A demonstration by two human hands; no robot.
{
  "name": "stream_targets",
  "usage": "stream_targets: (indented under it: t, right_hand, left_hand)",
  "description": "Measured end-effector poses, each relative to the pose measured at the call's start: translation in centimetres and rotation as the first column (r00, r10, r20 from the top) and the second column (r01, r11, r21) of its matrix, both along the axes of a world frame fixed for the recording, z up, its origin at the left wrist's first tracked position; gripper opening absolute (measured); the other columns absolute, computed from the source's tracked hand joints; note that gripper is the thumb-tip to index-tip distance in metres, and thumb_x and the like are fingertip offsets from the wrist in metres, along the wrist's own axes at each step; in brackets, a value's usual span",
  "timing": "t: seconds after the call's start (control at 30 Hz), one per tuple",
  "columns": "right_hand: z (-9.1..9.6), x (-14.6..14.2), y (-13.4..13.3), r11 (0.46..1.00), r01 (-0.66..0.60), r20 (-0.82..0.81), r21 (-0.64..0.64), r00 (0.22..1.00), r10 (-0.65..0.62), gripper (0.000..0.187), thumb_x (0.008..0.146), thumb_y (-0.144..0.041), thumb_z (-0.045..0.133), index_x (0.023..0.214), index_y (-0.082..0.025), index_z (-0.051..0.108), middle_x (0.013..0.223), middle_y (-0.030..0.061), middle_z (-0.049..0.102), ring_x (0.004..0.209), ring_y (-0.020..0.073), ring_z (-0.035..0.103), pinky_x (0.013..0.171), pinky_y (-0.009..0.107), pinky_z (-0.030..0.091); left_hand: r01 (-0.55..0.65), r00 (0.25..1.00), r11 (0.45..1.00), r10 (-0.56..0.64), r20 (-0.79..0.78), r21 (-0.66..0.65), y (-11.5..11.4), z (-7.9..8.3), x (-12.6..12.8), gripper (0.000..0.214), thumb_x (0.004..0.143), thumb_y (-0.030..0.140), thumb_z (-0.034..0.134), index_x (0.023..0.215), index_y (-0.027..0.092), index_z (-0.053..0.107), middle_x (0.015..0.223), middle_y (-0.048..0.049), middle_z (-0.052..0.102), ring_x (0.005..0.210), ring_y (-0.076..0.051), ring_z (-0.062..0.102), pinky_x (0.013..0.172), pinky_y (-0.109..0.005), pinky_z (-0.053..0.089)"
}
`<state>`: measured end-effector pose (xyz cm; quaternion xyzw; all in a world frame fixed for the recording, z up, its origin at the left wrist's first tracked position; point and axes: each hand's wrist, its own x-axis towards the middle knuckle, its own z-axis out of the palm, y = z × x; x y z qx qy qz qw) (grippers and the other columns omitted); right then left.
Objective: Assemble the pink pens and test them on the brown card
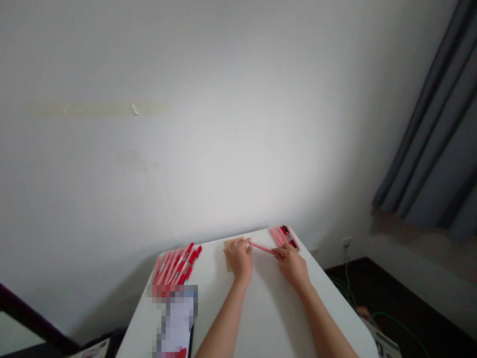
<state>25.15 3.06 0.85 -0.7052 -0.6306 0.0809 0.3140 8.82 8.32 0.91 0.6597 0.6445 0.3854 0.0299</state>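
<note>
A slim pink pen (264, 247) is stretched between my two hands above the white table. My right hand (292, 263) pinches its right end. At the other end, the fingers of my left hand (239, 256) close on the pen's tip, though their exact grip is partly hidden. Under that left hand lies a tan piece of card or paper (228, 267), mostly covered. To the left is a spread pile of pink and red pens (175, 266). Just beyond my right hand, a smaller row of pink pens (276, 236) lies by the far right corner, with red and black ones among them.
The white table (261, 318) stands against a pale wall (238, 124). A phone-like device with a blurred screen (177, 323) rests at the table's near left. Right of the table are green cables (343, 288) on the dark floor and a grey curtain (436, 149).
</note>
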Motion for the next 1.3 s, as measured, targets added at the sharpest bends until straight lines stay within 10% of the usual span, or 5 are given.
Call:
stream_targets:
  t: [1.3]
  right_hand:
    - [-0.5,-0.8,0.5,0.976,0.217,0.106,0.007,0.97,-0.217,0.023,0.09,-0.029,0.045,0.095,-0.024,0.068,0.103,0.0068,0.066,0.099,0.0191,0.058,0.068,0.024,0.045]
  left_hand:
    - [0.151,0.971,0.979,-0.173,-0.165,-0.14,1.8,0.1,5.1,0.03,0.081,0.048,0.054,0.107,0.042,0.066,0.132,-0.006,0.053,0.129,-0.036,0.037,0.102,-0.068,0.026]
